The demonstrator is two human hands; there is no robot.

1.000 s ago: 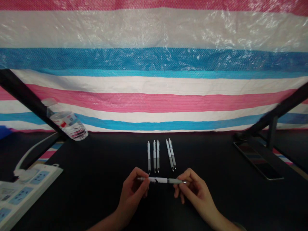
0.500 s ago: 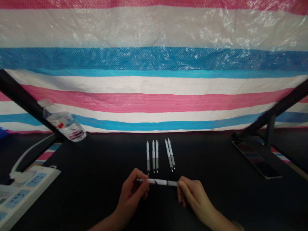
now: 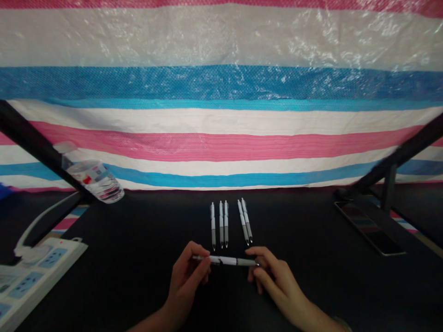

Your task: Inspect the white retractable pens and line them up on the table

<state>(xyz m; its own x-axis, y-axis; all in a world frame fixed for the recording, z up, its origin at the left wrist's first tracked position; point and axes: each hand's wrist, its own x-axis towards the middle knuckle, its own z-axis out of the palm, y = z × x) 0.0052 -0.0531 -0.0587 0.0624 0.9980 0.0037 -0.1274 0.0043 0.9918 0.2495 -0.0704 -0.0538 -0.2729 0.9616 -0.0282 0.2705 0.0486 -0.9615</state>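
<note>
From the head camera, a slim white-and-grey plastic retractable pen (image 3: pixel 226 261) lies level across the view, held between both hands over the near part of the black bench top (image 3: pixel 138 281). The left hand (image 3: pixel 185 281) pinches the pen's left end between thumb and bent fingers. The right hand (image 3: pixel 277 276) closes its thumb and fingertips around the right end, near the tip. Both grips are shut lightly on this one pen, and neither hand holds anything else.

Just beyond the held pen, toward the bench's far edge, lie five matching white-and-grey pens: a parallel group of three (image 3: pixel 219 224) and, just right of it, a slanted pair (image 3: pixel 244 221). The pen looks light, stiff and smooth, and would likely roll if set down loosely; a fingertip pinch on the barrel seems the surest hold.

A clear plastic water bottle (image 3: pixel 93 182) lies tilted against a black metal strut (image 3: pixel 34 145) past the far-left corner. A white power strip (image 3: pixel 38 276) sits at the left edge, with a white cable (image 3: pixel 44 221) running from it. A dark glass-fronted slab (image 3: pixel 370 228) lies near the far-right corner, and a pink, white and blue striped tarpaulin (image 3: pixel 221 83) hangs behind the far edge.
</note>
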